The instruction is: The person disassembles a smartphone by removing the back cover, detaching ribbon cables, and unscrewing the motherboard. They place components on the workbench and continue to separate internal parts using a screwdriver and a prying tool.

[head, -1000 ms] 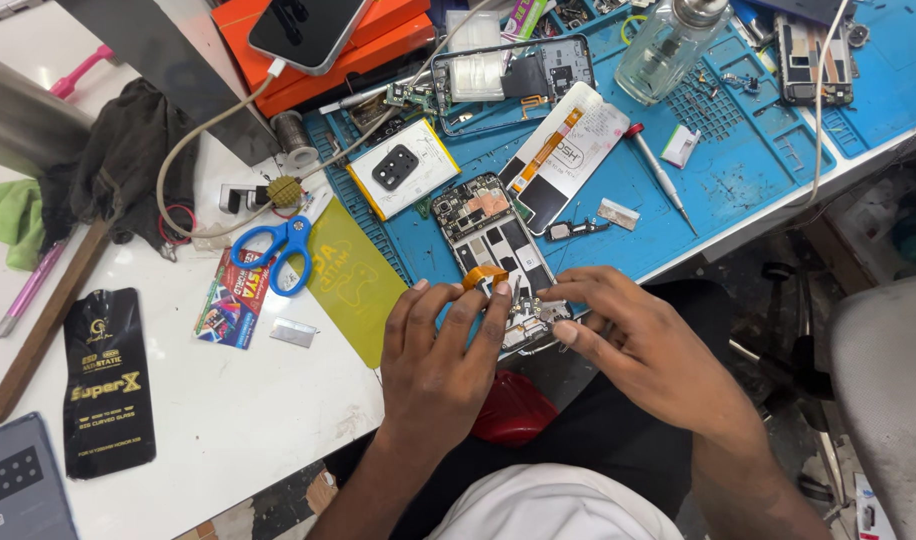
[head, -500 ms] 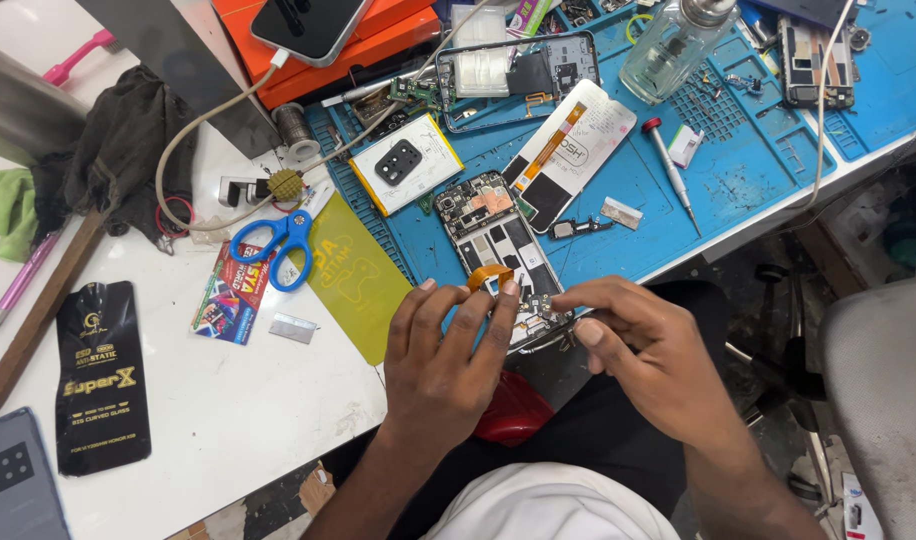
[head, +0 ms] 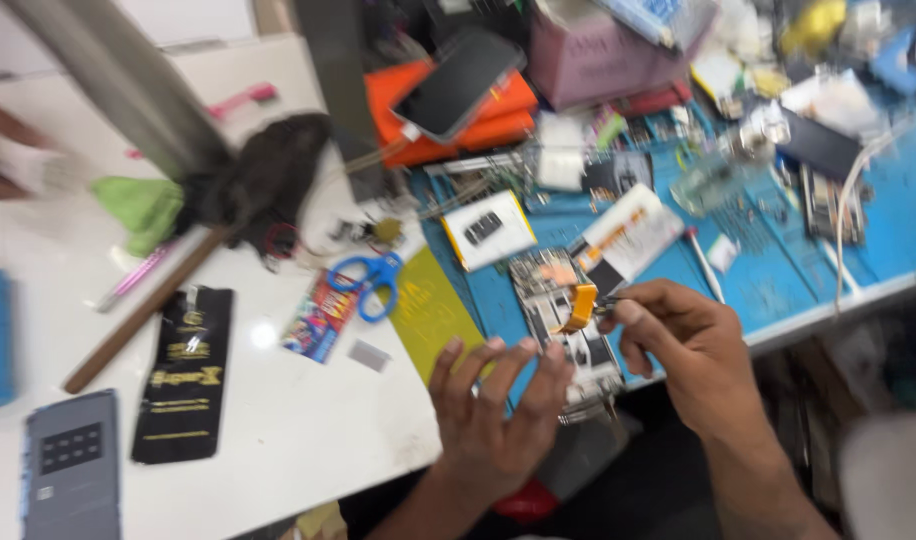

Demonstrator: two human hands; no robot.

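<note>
An opened phone (head: 563, 325) with its back off lies on the blue work mat (head: 778, 290) at the table's front edge. My left hand (head: 493, 410) rests on its near end with fingers spread, holding it down. My right hand (head: 683, 345) pinches a thin metal tool, likely tweezers, whose tip lifts an orange flex strip (head: 580, 305) up from the phone. The whole view is blurred by head motion.
On the white table lie blue scissors (head: 370, 278), a yellow sheet (head: 428, 312), a black packet (head: 186, 372) and a grey phone back (head: 70, 468). A phone (head: 460, 82) rests on an orange box. The mat holds parts, tools and a clear bottle (head: 718, 175).
The camera has swung and moved closer, blurring the scene. My right hand has pulled the orange strip up off the phone. My left hand's fingers have spread out over the phone's near end.
</note>
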